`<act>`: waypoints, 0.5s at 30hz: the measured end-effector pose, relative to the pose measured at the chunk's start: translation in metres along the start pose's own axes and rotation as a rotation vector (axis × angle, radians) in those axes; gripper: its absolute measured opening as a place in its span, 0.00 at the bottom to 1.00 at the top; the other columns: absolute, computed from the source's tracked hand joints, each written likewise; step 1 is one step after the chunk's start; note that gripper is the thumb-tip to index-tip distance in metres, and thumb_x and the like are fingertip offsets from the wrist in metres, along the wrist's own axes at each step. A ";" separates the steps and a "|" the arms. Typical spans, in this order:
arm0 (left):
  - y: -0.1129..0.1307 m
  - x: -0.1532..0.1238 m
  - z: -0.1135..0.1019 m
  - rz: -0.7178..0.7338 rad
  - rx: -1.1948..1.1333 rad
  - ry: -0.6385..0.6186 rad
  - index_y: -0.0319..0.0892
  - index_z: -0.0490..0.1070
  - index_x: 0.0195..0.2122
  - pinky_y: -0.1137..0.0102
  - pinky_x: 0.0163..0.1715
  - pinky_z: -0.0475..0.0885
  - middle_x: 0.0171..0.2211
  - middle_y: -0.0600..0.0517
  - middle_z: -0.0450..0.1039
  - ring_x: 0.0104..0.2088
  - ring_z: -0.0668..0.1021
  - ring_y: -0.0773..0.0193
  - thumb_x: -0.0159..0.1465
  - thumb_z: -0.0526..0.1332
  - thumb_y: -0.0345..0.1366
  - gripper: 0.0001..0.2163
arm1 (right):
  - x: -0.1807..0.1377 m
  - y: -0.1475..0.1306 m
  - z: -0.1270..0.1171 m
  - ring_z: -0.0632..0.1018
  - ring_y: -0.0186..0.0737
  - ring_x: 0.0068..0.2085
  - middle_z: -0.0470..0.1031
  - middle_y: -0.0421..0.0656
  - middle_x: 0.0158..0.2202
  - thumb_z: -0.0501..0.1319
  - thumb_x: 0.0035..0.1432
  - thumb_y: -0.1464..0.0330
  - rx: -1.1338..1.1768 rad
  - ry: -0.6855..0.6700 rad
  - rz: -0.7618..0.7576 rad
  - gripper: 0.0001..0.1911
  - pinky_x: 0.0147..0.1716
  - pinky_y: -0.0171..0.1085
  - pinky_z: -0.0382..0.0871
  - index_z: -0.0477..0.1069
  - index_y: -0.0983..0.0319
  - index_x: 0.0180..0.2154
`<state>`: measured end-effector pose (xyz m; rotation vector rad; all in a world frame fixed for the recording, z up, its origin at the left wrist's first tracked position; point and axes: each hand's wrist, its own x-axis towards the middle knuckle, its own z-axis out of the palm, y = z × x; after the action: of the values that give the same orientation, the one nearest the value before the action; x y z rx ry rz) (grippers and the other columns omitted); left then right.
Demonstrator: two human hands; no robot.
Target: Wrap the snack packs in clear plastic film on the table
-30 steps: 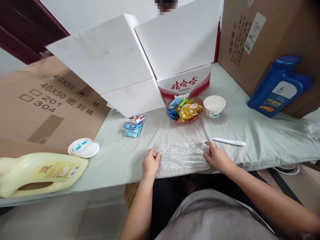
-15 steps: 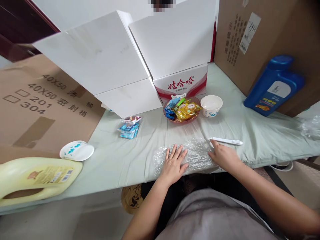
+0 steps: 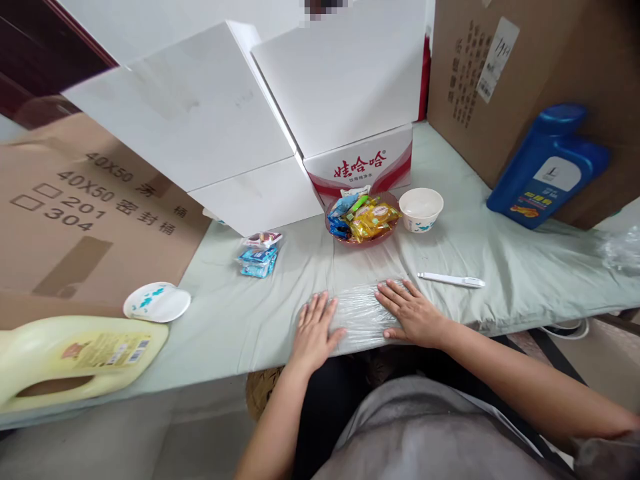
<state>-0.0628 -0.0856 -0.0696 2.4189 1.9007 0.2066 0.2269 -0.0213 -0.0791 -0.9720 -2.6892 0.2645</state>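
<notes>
A sheet of clear plastic wrap [image 3: 361,315] lies at the table's front edge, creased and shiny. My left hand [image 3: 316,331] presses flat on its left end with the fingers spread. On its right end rests my right hand [image 3: 410,312], palm down and fingers stretched out. Neither hand grips anything. Just beyond my right hand a white utility knife [image 3: 451,280] lies on the cloth, untouched; its blade cannot be made out.
Behind stand a bowl of wrapped snacks [image 3: 373,223], a paper bowl [image 3: 421,210] and stacked white boxes [image 3: 357,163]. Small blue packets [image 3: 259,257] lie left of centre. A yellow jug [image 3: 85,360] and tipped paper bowl [image 3: 156,302] are far left; a blue bottle [image 3: 547,170] leans right.
My left hand has slid left and my right hand has gone from bent fingers at the wrap's right end to lying flat on it. The wrap looks smoother and tauter.
</notes>
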 end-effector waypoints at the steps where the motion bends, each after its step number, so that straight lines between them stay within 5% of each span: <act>1: -0.012 -0.008 -0.001 -0.057 0.010 0.025 0.46 0.51 0.67 0.46 0.64 0.51 0.69 0.42 0.48 0.68 0.51 0.46 0.66 0.55 0.48 0.30 | -0.005 0.002 -0.003 0.53 0.58 0.68 0.54 0.55 0.67 0.59 0.56 0.46 -0.004 0.006 0.010 0.45 0.63 0.60 0.45 0.54 0.65 0.66; 3: -0.028 -0.025 -0.005 -0.133 0.011 0.094 0.43 0.51 0.67 0.45 0.63 0.52 0.68 0.39 0.49 0.68 0.52 0.44 0.66 0.54 0.48 0.31 | -0.014 0.004 -0.012 0.51 0.61 0.68 0.54 0.58 0.67 0.61 0.52 0.43 -0.001 0.015 0.019 0.50 0.63 0.62 0.45 0.54 0.67 0.65; 6: -0.027 -0.045 -0.011 -0.051 -0.054 0.156 0.42 0.53 0.66 0.45 0.62 0.55 0.66 0.38 0.53 0.67 0.53 0.42 0.63 0.59 0.49 0.32 | -0.030 0.002 -0.022 0.50 0.61 0.68 0.52 0.57 0.68 0.65 0.49 0.47 0.032 -0.004 -0.045 0.49 0.63 0.61 0.46 0.55 0.65 0.65; 11: -0.007 -0.057 -0.021 0.112 -0.220 0.084 0.47 0.68 0.54 0.53 0.59 0.66 0.57 0.46 0.68 0.62 0.66 0.50 0.63 0.61 0.38 0.18 | -0.050 0.001 -0.029 0.64 0.51 0.63 0.67 0.51 0.60 0.58 0.60 0.71 0.146 0.037 -0.095 0.21 0.58 0.52 0.61 0.67 0.61 0.56; 15: -0.015 -0.051 -0.030 0.096 -0.396 0.093 0.45 0.74 0.39 0.57 0.55 0.71 0.47 0.48 0.75 0.56 0.73 0.55 0.66 0.57 0.33 0.06 | -0.052 0.003 -0.040 0.75 0.44 0.47 0.77 0.48 0.42 0.51 0.66 0.70 0.298 0.080 -0.051 0.11 0.49 0.45 0.69 0.73 0.60 0.42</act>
<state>-0.0930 -0.1327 -0.0456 2.2616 1.5897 0.6439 0.2795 -0.0496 -0.0522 -0.8055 -2.5036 0.5823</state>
